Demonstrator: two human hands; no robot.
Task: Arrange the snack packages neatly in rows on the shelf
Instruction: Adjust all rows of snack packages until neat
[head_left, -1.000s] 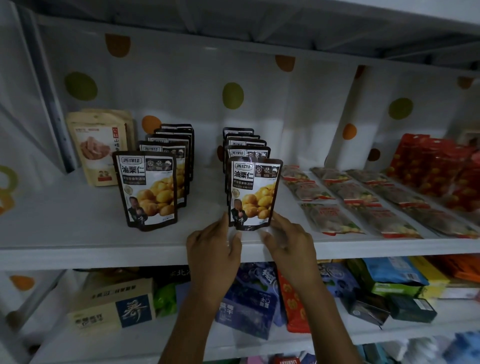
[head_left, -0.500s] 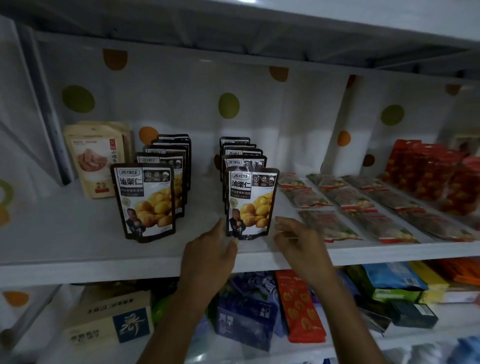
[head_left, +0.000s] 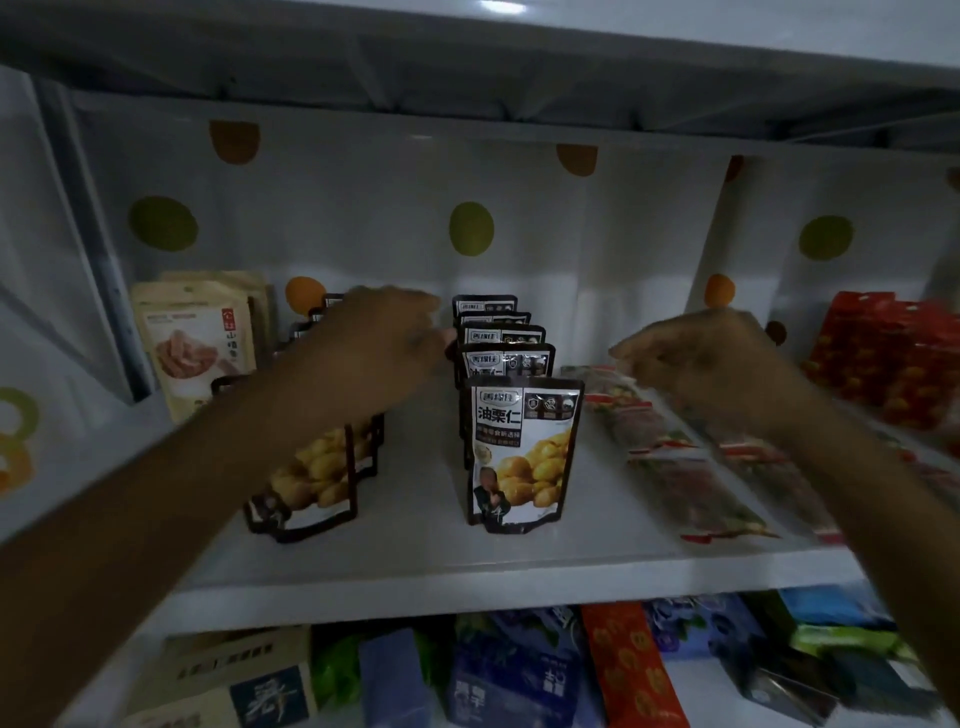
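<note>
We look onto a white shelf (head_left: 415, 561) in dim light. Near its middle stands a row of dark chestnut pouches (head_left: 506, 358). We count five, upright one behind another, running away towards twelve o'clock. The front pouch (head_left: 522, 452) faces us squarely and sits back from the shelf's front edge. At nine o'clock from it, across a bare strip of shelf, stands a second row (head_left: 317, 467) of the same pouches, much of it hidden behind the left forearm.

The left hand (head_left: 384, 343) reaches in over that second row towards the rear of the middle one. Its fingertips (head_left: 441, 338) lie at the left edge of a pouch about three back from the front. The hand is blurred, so we cannot tell whether the fingers pinch that pouch, only touch it, or stop just beside it.

The right hand (head_left: 696, 358) hangs at three o'clock from the middle row, above flat clear packets (head_left: 675, 467) that lie in lines on the shelf. Its fingers are loosely spread and point towards nine o'clock. It holds nothing and is clear of the pouches.

Far out at nine o'clock, beige bags (head_left: 192, 343) stand near the back wall. At the three o'clock edge, red packs (head_left: 883, 358) stand close together. Behind everything hangs a white sheet with coloured dots (head_left: 470, 228). At six o'clock, a lower shelf holds mixed boxes and bags (head_left: 519, 670), too dark and blurred for us to sort out.
</note>
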